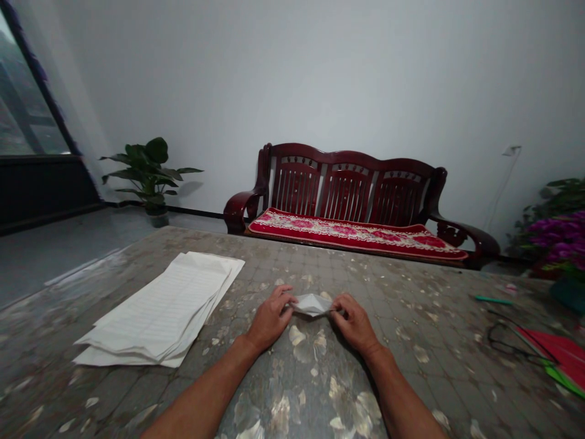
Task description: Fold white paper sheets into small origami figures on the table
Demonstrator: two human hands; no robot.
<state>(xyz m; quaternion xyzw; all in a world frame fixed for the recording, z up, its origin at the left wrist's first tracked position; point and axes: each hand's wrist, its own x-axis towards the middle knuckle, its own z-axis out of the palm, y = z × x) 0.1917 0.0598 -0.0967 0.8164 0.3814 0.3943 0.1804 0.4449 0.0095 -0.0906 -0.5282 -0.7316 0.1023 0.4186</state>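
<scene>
A small folded white paper [312, 304], peaked in the middle like a little paper boat, is held just over the patterned tabletop between my two hands. My left hand [273, 314] pinches its left end between thumb and fingers. At the right end, my right hand [353, 320] grips the paper the same way, with the fingers curled. The fingertips cover both ends of the folded paper. To the left of my left hand lies a stack of white lined sheets [164, 308], its edges uneven.
Black-framed glasses [507, 341], a green pen [493, 300] and red and green sheets [555, 353] lie at the right of the table [402, 378]. Purple flowers [560, 238] stand at the far right. Beyond the table are a wooden bench [342, 189] and a potted plant [150, 171].
</scene>
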